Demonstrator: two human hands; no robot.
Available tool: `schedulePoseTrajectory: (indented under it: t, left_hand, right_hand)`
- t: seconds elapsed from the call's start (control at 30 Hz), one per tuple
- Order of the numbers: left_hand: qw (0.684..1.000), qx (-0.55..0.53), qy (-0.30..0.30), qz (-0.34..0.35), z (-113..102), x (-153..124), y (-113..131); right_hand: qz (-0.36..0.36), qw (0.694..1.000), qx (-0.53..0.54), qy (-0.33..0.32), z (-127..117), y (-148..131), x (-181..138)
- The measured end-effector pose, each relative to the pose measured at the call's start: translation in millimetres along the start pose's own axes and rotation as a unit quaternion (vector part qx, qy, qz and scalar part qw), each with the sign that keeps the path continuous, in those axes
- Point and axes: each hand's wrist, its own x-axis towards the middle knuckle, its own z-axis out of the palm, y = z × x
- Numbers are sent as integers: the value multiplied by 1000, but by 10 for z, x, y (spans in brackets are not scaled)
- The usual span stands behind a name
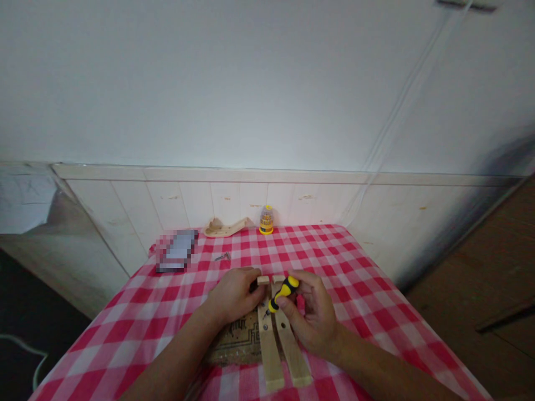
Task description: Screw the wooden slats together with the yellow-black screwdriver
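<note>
At the upper edge of the desk [359,278], against the panelled wall, stands a small yellow bit holder [266,219] with a clear lid; its contents are too small to make out. Just left of it lies a curved wooden piece [225,227]. Further left, a dark phone [178,250] lies near the cloth's edge, and two loose screws [223,257] lie between it and the hands.

In the lower middle of the frame, two wooden slats [271,348] lie side by side on the red-and-white checked cloth, partly over a small patterned mat [239,340].

The left hand [236,292] comes in from the lower left, knuckles up, its fingertips at the slats' upper end. Whether its grip closes on the wood cannot be told.

The right hand [311,312] comes in from the lower right, its grip closed around a yellow-and-black screwdriver [284,291]. The tool slants down and left, its tip at the face of the left slat.
</note>
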Motion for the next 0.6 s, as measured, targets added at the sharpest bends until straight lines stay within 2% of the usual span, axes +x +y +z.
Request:
schedulePoseTrajectory:
  t: [0.13,0.27,0.6]
  left_hand:
    - [1000,12,0,-4,8,4,-5]
    - [1000,4,3,0,0,4,0]
    - [1000,2,1,1,-7,3,16]
  right_hand:
    - [2,999,-41,31,21,57,28]
    - [-21,996,-81,23,5,82,83]
    - [4,997,-78,-3,-7,75,131]
